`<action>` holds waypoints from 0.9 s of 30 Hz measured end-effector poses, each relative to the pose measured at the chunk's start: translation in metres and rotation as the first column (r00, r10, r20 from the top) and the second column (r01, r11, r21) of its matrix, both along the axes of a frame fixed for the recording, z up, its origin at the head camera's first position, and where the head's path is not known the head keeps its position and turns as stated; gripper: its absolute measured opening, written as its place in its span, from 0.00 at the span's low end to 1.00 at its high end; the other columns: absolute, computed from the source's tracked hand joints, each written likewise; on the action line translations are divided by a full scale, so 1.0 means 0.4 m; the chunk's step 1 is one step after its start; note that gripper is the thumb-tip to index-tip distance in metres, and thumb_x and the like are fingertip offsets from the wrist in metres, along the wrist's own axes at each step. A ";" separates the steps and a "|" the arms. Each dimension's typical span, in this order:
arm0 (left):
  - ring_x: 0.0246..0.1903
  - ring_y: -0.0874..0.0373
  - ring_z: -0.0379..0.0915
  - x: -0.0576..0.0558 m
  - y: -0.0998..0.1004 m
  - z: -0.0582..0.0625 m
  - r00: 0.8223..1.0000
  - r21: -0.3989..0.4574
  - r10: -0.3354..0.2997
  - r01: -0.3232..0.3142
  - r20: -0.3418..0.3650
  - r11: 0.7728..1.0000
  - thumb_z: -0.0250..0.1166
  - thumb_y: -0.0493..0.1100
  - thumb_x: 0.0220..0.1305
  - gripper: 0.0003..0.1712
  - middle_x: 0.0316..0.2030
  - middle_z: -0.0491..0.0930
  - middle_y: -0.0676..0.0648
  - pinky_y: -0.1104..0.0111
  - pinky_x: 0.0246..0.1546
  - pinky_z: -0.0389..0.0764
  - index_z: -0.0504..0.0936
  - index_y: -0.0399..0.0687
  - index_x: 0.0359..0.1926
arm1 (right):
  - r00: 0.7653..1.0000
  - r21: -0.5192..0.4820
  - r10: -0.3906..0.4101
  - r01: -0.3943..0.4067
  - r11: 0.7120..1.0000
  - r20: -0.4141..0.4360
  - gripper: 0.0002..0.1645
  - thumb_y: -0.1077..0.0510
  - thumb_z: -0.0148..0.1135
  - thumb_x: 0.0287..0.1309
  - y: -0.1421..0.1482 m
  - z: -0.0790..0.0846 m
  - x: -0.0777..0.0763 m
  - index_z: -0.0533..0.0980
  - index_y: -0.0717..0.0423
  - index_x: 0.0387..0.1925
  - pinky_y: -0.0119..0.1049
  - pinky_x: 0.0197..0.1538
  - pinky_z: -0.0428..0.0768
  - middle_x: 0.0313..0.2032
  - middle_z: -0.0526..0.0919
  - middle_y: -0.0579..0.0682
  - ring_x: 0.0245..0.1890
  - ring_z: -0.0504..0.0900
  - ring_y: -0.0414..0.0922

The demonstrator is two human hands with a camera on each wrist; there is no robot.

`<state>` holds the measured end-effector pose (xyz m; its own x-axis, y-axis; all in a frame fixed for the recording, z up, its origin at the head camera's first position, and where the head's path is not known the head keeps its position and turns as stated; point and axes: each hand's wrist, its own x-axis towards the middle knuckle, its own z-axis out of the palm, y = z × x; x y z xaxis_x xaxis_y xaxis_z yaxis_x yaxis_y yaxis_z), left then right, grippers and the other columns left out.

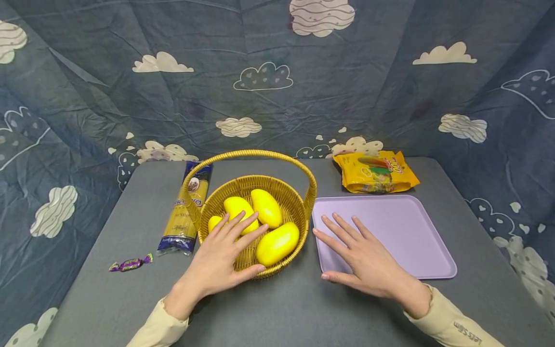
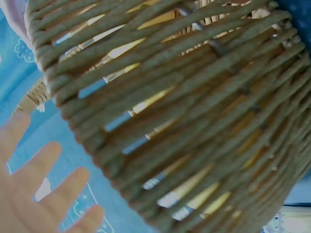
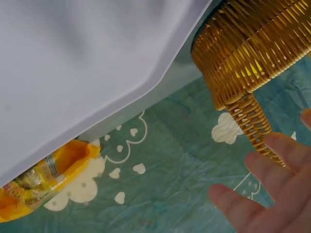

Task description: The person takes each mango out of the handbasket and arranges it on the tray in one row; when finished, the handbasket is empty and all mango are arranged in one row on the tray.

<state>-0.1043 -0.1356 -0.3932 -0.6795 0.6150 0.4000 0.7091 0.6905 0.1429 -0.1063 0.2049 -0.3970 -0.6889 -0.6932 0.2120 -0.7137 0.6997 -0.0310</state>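
Observation:
My left hand point(image 1: 221, 258) is spread with straight fingers over the front left of a golden wicker basket point(image 1: 299, 212) with a tall arched handle. Several yellow mangoes point(image 1: 278, 244) lie inside it, one partly hidden behind my fingers. In the left wrist view the basket's woven side fills most of the picture, with the fingers at lower left. My right hand point(image 1: 364, 262), likewise spread and holding nothing, overlaps the left part of a flat lilac tray point(image 1: 407, 231). The right wrist view shows its fingers below the basket handle point(image 3: 250, 119).
Left of the basket lies a blue-ended pack of spaghetti point(image 1: 179, 217). A purple wrapped candy point(image 1: 131, 264) sits nearer the front left. Behind the tray is a yellow snack packet point(image 1: 375, 172). Cloud-patterned cloth point(image 1: 368, 106) hangs behind and beside the grey table point(image 1: 286, 313).

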 end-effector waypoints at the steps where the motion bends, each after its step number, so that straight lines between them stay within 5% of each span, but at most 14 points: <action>1: 0.67 0.48 0.53 0.001 -0.004 0.001 1.000 0.047 -0.003 0.004 -0.024 0.999 0.55 0.67 0.61 0.37 0.69 0.59 0.51 0.53 0.67 0.47 0.66 0.59 0.68 | 1.000 -0.016 0.004 -0.004 1.000 0.000 0.48 0.26 0.52 0.55 -0.002 0.001 0.000 0.55 0.40 0.72 0.57 0.67 0.49 0.72 0.52 0.49 0.71 0.47 0.51; 4: 0.58 0.48 0.67 0.002 -0.017 0.001 0.992 0.214 -0.002 0.029 -0.126 0.977 0.55 0.62 0.64 0.28 0.59 0.73 0.49 0.56 0.62 0.61 0.76 0.52 0.59 | 1.000 -0.077 0.020 -0.021 0.997 -0.013 0.41 0.30 0.53 0.58 -0.007 0.004 -0.002 0.63 0.45 0.68 0.55 0.66 0.54 0.69 0.60 0.51 0.69 0.55 0.50; 7: 0.47 0.51 0.75 -0.003 -0.031 0.000 0.973 0.382 0.037 0.055 -0.229 0.923 0.57 0.56 0.64 0.21 0.47 0.81 0.49 0.59 0.50 0.72 0.83 0.48 0.48 | 0.999 -0.147 0.039 -0.044 0.988 -0.038 0.35 0.34 0.55 0.59 -0.015 0.010 -0.005 0.69 0.48 0.63 0.54 0.64 0.59 0.65 0.67 0.52 0.66 0.61 0.50; 11: 0.35 0.51 0.78 -0.012 -0.054 0.002 0.947 0.576 0.109 0.091 -0.303 0.812 0.61 0.50 0.62 0.16 0.37 0.83 0.46 0.65 0.40 0.75 0.85 0.42 0.39 | 0.997 -0.231 0.051 -0.065 0.971 -0.063 0.29 0.39 0.56 0.60 -0.029 0.019 -0.011 0.74 0.49 0.58 0.51 0.60 0.65 0.60 0.72 0.51 0.62 0.67 0.50; 15: 0.28 0.50 0.75 -0.003 -0.068 0.027 0.932 0.717 0.199 0.085 -0.303 0.692 0.63 0.46 0.60 0.17 0.27 0.81 0.41 0.72 0.39 0.73 0.83 0.33 0.31 | 0.995 -0.306 0.051 -0.073 0.949 -0.082 0.25 0.41 0.58 0.61 -0.048 0.030 -0.018 0.77 0.50 0.54 0.50 0.55 0.72 0.55 0.76 0.50 0.56 0.73 0.49; 19: 0.28 0.55 0.70 0.006 -0.077 0.034 0.925 0.833 0.324 -0.015 -0.198 0.553 0.66 0.39 0.55 0.14 0.23 0.74 0.39 0.74 0.37 0.70 0.76 0.28 0.25 | 0.992 -0.384 0.068 -0.106 0.917 -0.110 0.22 0.45 0.61 0.59 -0.076 0.043 -0.030 0.79 0.52 0.50 0.48 0.50 0.77 0.51 0.79 0.49 0.50 0.78 0.47; 23: 0.33 0.53 0.68 0.004 -0.083 0.024 0.924 0.897 0.382 -0.186 0.021 0.401 0.66 0.27 0.49 0.16 0.31 0.69 0.36 0.70 0.37 0.69 0.68 0.21 0.34 | 0.991 -0.436 0.094 -0.126 0.891 -0.096 0.19 0.48 0.62 0.59 -0.113 0.059 -0.045 0.79 0.53 0.49 0.45 0.49 0.78 0.49 0.80 0.48 0.50 0.78 0.45; 25: 0.39 0.47 0.68 -0.006 -0.087 0.010 0.923 0.893 0.366 -0.259 0.117 0.369 0.65 0.24 0.49 0.22 0.38 0.69 0.34 0.69 0.40 0.69 0.65 0.19 0.43 | 0.993 -0.443 0.098 -0.115 0.889 -0.060 0.20 0.49 0.63 0.59 -0.132 0.069 -0.051 0.79 0.54 0.49 0.45 0.50 0.77 0.49 0.80 0.49 0.50 0.78 0.45; 27: 0.45 0.44 0.67 -0.021 -0.092 -0.010 0.923 0.873 0.335 -0.315 0.190 0.372 0.65 0.25 0.50 0.28 0.46 0.68 0.31 0.67 0.44 0.69 0.63 0.20 0.51 | 0.993 -0.446 0.108 -0.113 0.888 -0.037 0.20 0.49 0.63 0.59 -0.150 0.076 -0.061 0.79 0.54 0.49 0.44 0.49 0.78 0.48 0.80 0.49 0.50 0.78 0.45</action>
<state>-0.1126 -0.1725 -0.3971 -0.7323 -0.3449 0.5872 0.4686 0.3703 0.8020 -0.1305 0.1448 -0.3666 -0.6093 -0.5948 0.5243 -0.7876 0.5303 -0.3137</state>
